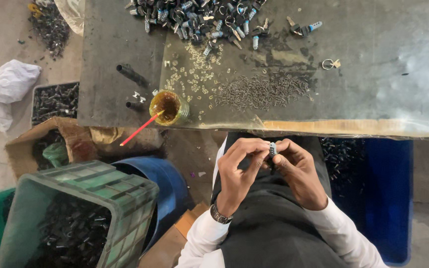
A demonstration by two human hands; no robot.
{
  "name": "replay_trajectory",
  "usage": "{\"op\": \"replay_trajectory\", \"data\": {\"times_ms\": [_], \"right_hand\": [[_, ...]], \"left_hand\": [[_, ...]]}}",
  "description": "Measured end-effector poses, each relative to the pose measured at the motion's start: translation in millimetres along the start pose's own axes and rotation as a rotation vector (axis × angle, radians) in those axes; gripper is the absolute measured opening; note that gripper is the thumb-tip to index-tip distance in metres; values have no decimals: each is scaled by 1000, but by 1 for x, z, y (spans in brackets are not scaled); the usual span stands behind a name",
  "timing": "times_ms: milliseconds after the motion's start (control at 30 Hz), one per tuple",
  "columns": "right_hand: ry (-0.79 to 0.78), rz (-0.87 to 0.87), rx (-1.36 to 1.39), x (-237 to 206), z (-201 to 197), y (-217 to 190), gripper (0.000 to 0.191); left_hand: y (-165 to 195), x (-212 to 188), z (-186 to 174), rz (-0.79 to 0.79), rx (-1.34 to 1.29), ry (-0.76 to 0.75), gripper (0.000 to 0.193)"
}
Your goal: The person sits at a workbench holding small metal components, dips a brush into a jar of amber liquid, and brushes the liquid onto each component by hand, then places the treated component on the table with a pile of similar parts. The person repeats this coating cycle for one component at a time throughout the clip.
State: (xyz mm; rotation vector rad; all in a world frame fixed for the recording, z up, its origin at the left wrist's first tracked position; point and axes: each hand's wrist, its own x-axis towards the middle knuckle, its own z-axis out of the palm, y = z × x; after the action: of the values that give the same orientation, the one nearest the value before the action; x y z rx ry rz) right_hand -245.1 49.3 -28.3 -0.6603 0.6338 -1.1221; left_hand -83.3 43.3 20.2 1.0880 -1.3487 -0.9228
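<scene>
Two hands (269,164), green crate (125,193) of metal parts (70,233)

A dark workbench (110,59) is carrying a big heap of metal parts (199,17) along its far edge, with small pale clips (194,74) and a patch of dark pins (261,92) lying nearer the middle. A jar (169,106) of amber liquid with a red stick (140,129) is sitting at the near edge, beside two black tubes (132,74), and a lone ring (329,63) is lying toward the right.
</scene>
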Motion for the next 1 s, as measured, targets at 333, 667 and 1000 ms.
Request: {"op": "replay_trajectory", "data": {"times_ms": [333,667,1000], "right_hand": [[123,13,-255,-5,-11,5,12],[70,7,-539,1,-35,15,11],[-42,155,-178,-3,-54,40,10]], "left_hand": [[-3,-5,3,16,133,24,13],[-35,-14,-21,-196,-230,-176,14],[-61,-20,-75,-451,-328,393,25]]}}
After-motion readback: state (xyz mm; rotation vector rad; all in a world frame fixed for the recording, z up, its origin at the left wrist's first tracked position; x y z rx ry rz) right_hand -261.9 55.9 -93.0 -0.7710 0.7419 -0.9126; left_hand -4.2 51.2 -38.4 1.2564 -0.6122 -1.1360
